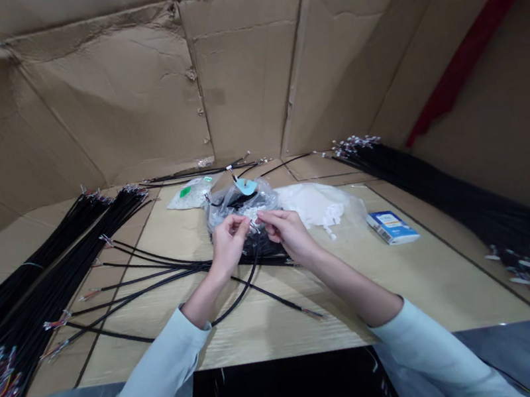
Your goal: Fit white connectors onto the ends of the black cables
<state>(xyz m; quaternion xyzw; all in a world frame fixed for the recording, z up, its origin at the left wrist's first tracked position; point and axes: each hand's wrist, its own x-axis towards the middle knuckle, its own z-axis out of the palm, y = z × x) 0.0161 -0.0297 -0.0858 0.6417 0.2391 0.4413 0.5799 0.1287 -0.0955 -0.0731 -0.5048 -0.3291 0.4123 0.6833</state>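
head view, looking down on a pale wood-grain work surface (264, 319) boxed in by creased cardboard walls (245, 74). left hand (227, 245) and right hand (288, 234) meet at centre, just above a clear plastic bag (240, 204), both closed to a fingertip pinch around a small white connector (252, 226) at a black cable end; which hand holds the connector and which the cable is too small to tell. several loose black cables (156, 271) fan out beneath the wrists toward the near left, their stripped, coloured ends spread across the surface, and one dark cable loop (246, 288) hangs down from the hands. light sleeves (147, 378) cover both forearms up to the wrists. the clear bag holds dark coiled cable and has a teal tag (246, 187) standing at its far side. just right of the hands lies a bag of white connectors (319, 204), with a few spilled pieces at its edge; a blue-and-white box (392, 227) sits further right. far left of the bag is a small clear packet with a green label (191, 193). thick black cable bundles lie along the left side (50, 273) and right side (446, 196), and more cables (200, 173) stretch along the far edge.
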